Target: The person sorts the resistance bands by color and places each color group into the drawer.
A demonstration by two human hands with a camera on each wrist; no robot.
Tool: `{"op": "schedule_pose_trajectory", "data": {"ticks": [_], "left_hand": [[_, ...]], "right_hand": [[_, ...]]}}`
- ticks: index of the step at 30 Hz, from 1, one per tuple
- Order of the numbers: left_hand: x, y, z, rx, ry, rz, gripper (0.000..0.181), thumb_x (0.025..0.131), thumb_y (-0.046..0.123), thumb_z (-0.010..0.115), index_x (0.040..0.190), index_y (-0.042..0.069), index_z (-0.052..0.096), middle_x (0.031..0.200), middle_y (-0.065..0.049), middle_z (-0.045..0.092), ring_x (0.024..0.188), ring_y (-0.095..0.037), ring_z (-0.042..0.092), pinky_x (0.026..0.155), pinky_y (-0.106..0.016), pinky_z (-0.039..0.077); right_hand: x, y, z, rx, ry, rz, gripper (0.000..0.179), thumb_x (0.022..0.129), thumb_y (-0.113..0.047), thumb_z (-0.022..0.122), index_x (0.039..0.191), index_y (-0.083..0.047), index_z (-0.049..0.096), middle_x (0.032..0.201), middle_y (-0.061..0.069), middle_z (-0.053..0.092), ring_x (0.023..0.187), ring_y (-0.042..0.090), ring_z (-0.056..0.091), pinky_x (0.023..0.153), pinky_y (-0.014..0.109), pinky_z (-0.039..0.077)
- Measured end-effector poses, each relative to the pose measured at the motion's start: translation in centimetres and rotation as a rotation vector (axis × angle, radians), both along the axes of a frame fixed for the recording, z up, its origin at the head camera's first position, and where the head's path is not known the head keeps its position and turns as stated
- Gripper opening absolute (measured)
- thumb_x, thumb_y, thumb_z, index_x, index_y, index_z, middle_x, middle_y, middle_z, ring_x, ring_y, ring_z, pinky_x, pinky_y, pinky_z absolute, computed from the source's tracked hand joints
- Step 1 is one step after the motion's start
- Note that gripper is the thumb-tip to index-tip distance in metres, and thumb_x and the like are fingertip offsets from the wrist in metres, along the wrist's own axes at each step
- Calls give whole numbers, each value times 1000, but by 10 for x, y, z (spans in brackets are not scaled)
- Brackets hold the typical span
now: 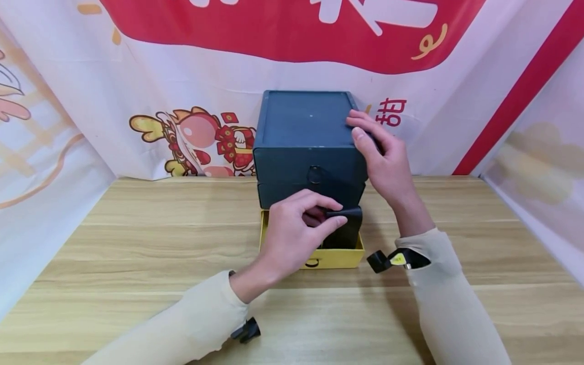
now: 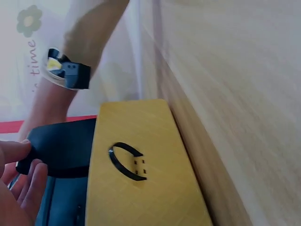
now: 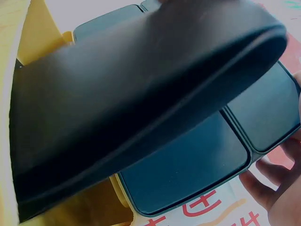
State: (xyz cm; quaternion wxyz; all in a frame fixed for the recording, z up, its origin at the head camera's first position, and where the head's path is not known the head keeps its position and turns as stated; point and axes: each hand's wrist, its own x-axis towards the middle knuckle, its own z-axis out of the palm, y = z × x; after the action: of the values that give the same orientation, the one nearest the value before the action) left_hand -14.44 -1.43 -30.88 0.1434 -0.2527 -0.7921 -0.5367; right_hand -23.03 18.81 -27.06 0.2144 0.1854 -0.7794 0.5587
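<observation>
A dark blue drawer box (image 1: 307,119) stands against the back cloth, its lowest yellow drawer (image 1: 339,259) pulled out toward me. My left hand (image 1: 292,230) is over that drawer, pinching the upper edge of a flat black item (image 1: 348,230) with rounded corners. The item (image 3: 117,89) stands up out of the drawer in the right wrist view, its lower end inside. My right hand (image 1: 385,159) rests on the box's top right edge, fingers on the top. In the left wrist view a black loop handle (image 2: 124,162) shows on the yellow drawer front.
The box sits on a wood-grain table (image 1: 159,243). A printed cloth (image 1: 219,76) hangs close behind it, with more cloth at both sides. Small black cameras (image 1: 378,261) are strapped at both wrists. Another dark drawer front with a ring pull (image 1: 315,174) is above.
</observation>
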Motion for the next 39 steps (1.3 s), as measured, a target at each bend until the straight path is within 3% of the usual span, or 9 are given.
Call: {"op": "schedule_pose_trajectory", "data": {"ticks": [7, 23, 29, 39], "left_hand": [[-8, 1, -10, -128, -4, -1, 13, 90, 17, 86, 102, 14, 81, 102, 0, 78, 80, -9, 72, 75, -17, 61], [-14, 6, -32, -341, 30, 19, 12, 89, 23, 87, 97, 16, 83, 96, 2, 75, 73, -6, 69, 71, -18, 56], [-16, 8, -32, -372, 0, 48, 12, 90, 23, 86, 100, 16, 84, 100, 2, 77, 72, -5, 69, 70, -21, 57], [-15, 10, -33, -359, -11, 40, 16, 92, 19, 85, 106, 12, 83, 105, -4, 77, 72, -7, 70, 68, -20, 56]], "right_hand": [[-1, 0, 0, -6, 0, 5, 43, 110, -33, 54, 148, -15, 64, 163, -4, 53, 155, 11, 41, 125, 45, 43], [1, 0, 0, -17, 0, 11, 44, 109, -35, 56, 148, -16, 64, 163, -6, 52, 154, 10, 42, 125, 45, 44], [1, -1, 0, -18, 0, 13, 45, 109, -37, 56, 148, -16, 64, 163, -6, 52, 154, 10, 42, 124, 44, 44], [1, -1, 0, -15, -3, 7, 45, 109, -37, 55, 148, -16, 64, 163, -7, 53, 154, 11, 42, 125, 45, 43]]}}
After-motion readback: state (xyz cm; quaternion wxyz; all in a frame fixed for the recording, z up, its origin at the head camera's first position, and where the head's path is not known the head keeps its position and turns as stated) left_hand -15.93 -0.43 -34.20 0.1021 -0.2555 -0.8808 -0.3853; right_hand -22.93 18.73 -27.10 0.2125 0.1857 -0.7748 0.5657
